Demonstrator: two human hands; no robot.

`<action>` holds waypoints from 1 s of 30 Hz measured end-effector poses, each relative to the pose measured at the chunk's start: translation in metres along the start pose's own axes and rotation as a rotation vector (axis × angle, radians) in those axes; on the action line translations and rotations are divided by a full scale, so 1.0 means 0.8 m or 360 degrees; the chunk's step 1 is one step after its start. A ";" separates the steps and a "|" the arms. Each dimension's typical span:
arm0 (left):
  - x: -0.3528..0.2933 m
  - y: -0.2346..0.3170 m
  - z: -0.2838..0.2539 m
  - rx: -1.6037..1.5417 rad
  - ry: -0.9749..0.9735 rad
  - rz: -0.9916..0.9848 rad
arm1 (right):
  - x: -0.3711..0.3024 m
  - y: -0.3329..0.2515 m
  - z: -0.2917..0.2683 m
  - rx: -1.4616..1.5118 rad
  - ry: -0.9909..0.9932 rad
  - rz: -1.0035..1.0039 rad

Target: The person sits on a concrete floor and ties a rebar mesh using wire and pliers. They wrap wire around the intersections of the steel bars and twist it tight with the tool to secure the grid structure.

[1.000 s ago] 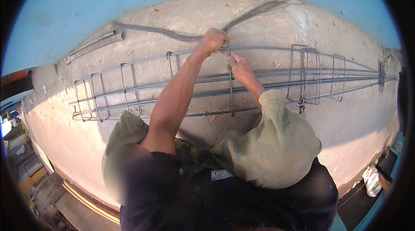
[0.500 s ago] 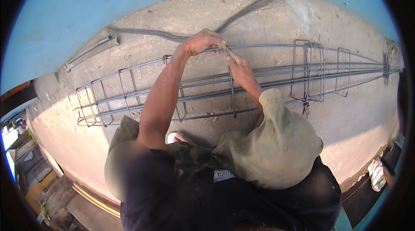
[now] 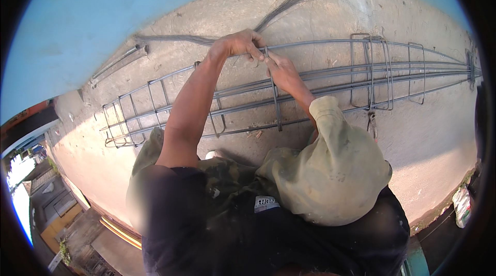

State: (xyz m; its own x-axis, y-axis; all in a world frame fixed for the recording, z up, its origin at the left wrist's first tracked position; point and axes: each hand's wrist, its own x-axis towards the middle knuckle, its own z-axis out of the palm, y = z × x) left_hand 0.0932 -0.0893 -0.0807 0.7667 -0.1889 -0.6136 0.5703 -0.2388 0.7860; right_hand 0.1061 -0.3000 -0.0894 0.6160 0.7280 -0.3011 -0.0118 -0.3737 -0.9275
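While my left hand (image 3: pixel 238 44) has slid left along the rebar cage's (image 3: pixel 330 77) top bar on the concrete floor (image 3: pixel 439 136), fingers curled over it, my right hand (image 3: pixel 281 72) pinches the stirrup (image 3: pixel 275 105) beside it.

I can't see what my left hand (image 3: pixel 238 44) & right hand (image 3: pixel 281 72) pinch, too small. Far right end of the rebar cage (image 3: pixel 310 77) is tiny, blurry.
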 end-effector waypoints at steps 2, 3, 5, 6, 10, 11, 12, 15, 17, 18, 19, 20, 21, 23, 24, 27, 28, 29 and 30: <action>0.001 0.003 0.004 0.0233 -0.0042 -0.0108 | 0.001 0.001 0.003 0.0039 -0.0027 0.0043; 0.003 0.008 0.007 0.0348 -0.0065 -0.0151 | 0.003 0.000 0.002 0.0008 -0.0026 0.0079; 0.002 0.010 0.026 0.0559 0.0191 -0.0157 | 0.002 0.001 0.003 -0.0046 -0.0019 0.0125; 0.003 0.014 0.035 0.0669 0.0319 -0.0147 | 0.002 0.003 0.002 -0.0073 -0.0002 0.0131; 0.004 -0.012 0.059 0.1401 0.0860 0.0375 | 0.007 0.008 0.009 -0.0176 0.0028 0.0173; 0.004 -0.017 0.065 0.1394 0.0947 0.0446 | 0.007 0.015 0.013 -0.0197 0.0096 0.0087; 0.003 -0.020 0.068 0.1385 0.1035 0.0517 | 0.007 0.020 0.016 -0.0220 0.0163 0.0001; -0.001 -0.023 0.069 0.1376 0.1293 0.0439 | 0.008 0.024 0.017 -0.0351 0.0205 -0.0146; -0.004 -0.014 0.061 0.1331 0.1005 0.0133 | 0.005 0.015 0.013 -0.0364 0.0133 -0.0094; -0.007 -0.006 0.057 0.1307 0.0858 -0.0016 | 0.002 0.007 0.009 -0.0319 0.0079 -0.0013; -0.008 0.001 0.052 0.1183 0.0759 -0.0049 | 0.002 0.002 0.008 -0.0275 0.0024 0.0069; -0.009 0.008 0.046 0.1058 0.0659 -0.0082 | 0.005 0.007 0.010 -0.0251 0.0082 0.0005; -0.009 0.010 0.041 0.0927 0.0562 -0.0112 | 0.006 0.014 0.014 -0.0233 0.0138 -0.0060; -0.007 -0.001 0.021 0.0228 0.0432 -0.0043 | 0.008 0.028 0.018 -0.0246 0.0193 -0.0120; -0.008 -0.004 0.012 -0.0118 0.0363 -0.0011 | 0.010 0.030 0.019 -0.0274 0.0191 -0.0117; -0.004 -0.013 -0.002 -0.0781 0.0458 -0.0037 | 0.012 0.032 0.021 -0.0235 0.0200 -0.0058; 0.000 -0.015 -0.001 -0.0734 0.0519 -0.0057 | 0.012 0.031 0.023 -0.0201 0.0203 -0.0030; 0.007 -0.016 0.004 -0.0686 0.0581 -0.0078 | 0.010 0.029 0.023 -0.0175 0.0165 0.0017; 0.012 -0.018 0.008 -0.0643 0.0642 -0.0100 | 0.006 0.017 0.019 -0.0153 0.0123 0.0067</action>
State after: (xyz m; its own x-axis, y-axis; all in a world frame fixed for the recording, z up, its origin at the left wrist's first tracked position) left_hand 0.0903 -0.0938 -0.0987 0.7344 0.2113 -0.6450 0.6250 0.1601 0.7640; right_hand 0.0971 -0.2927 -0.1065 0.6754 0.6654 -0.3179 0.0342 -0.4589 -0.8878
